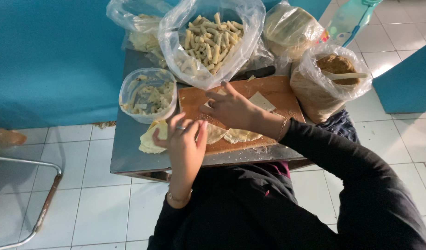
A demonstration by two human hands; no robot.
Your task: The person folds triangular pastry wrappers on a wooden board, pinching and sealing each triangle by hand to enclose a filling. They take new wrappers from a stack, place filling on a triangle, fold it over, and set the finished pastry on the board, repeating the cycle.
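Fingers of the left hand (184, 139) lie flat and together on a pale wrapper sheet (216, 133) at the near edge of the wooden board (277, 92); the right hand (230, 109) rests spread and open just beyond, gripping nothing. A stack of wrappers (149, 139) lies left. 4 clear bags stand behind: 1 of rolled pieces (212, 39), 1 of brown filling (326, 81). 1 plastic tub (148, 95).

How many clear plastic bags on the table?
4: one of rolled pieces centre back, one back-left, one of flat sheets back-right, one of brown filling far right. More may be hidden.
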